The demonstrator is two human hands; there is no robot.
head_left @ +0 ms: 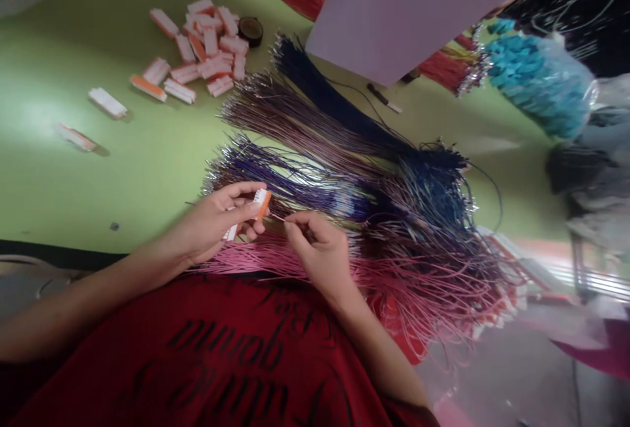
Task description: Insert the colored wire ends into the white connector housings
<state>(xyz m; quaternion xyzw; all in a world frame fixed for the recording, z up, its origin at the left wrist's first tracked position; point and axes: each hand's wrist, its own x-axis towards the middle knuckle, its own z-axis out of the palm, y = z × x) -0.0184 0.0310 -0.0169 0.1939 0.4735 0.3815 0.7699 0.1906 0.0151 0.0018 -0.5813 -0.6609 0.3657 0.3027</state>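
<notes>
My left hand (229, 217) grips a white-and-orange plastic connector housing (262, 204) between thumb and fingers. Part of another white piece (230, 223) shows at the palm, partly hidden by the fingers. Just to the right, my right hand (319, 243) pinches a thin pink wire (278, 217) whose end points at the housing. Whether the wire tip sits inside the housing I cannot tell. Beneath both hands lies a bundle of pink wires (394, 269). Beyond them are purple wires (305, 187) with metal-tipped ends.
A pile of white-and-orange housings (209, 46) lies at the back left beside a roll of black tape (251, 31). Brown wires (285, 115) and dark blue wires (335, 96) stretch across the green table (147, 184). A small dark-handled tool (384, 97) and a bag of turquoise pieces (541, 79) are farther right.
</notes>
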